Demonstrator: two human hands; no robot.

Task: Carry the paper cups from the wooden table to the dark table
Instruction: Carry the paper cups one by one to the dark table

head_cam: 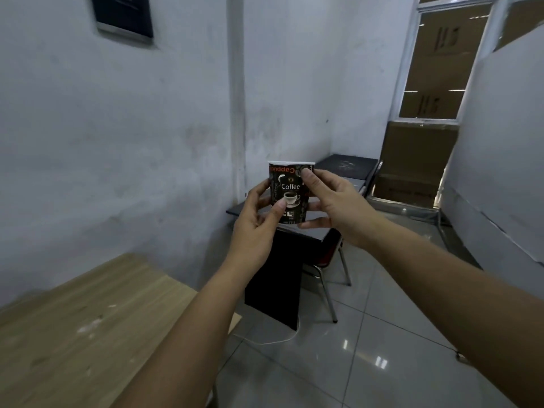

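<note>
Both hands grip 1 paper cup [290, 192] upright in midair, left hand [256, 222] and right hand [332, 206] on either side. Wooden tabletop [82, 319] sits lower left. Dark tabletop [318, 231] waits ahead against the white wall [117, 128], glossy tile floor [368, 334] below.

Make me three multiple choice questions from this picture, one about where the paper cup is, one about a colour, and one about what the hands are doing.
1. Where is the paper cup?
A. On the wooden table
B. Held in the air in front of the dark table
C. On the floor

2. What is the cup's main colour?
A. Dark, with a white rim
B. Plain white
C. Green

3. How is the cup held?
A. By the left hand alone
B. By no hand
C. By both hands

Answers:
1. B: the cup is up between the hands, with the dark table behind it and the wooden table down at the left.
2. A: its printed wall is dark under a white rim.
3. C: the left hand and the right hand each grip a side.
</note>
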